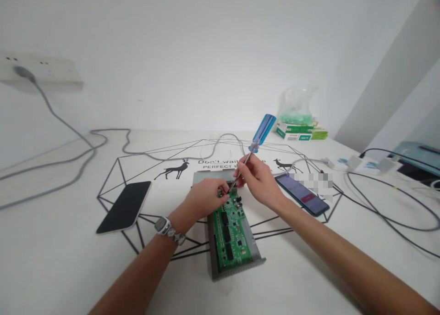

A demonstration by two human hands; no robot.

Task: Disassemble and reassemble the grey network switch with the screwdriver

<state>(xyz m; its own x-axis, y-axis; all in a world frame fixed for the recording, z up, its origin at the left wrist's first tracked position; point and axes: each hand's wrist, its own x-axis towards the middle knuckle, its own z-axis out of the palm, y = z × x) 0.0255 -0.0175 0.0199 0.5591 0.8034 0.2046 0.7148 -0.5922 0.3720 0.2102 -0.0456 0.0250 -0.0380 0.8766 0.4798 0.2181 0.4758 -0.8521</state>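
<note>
The right hand (259, 179) is clamped on the shaft of a blue-handled screwdriver (253, 148), whose tip meets the far end of the green circuit board (230, 232) just beside the left hand (206, 196). The left hand's fingers curl down onto that end; whether they pinch anything cannot be told. A dark phone (125, 206) lies on the worktop (62, 255) left of the hands.

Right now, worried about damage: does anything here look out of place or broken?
Nothing looks broken or spilled. The green circuit board lies bare in its open grey metal case, right hand holding a blue-handled screwdriver to it.
</note>
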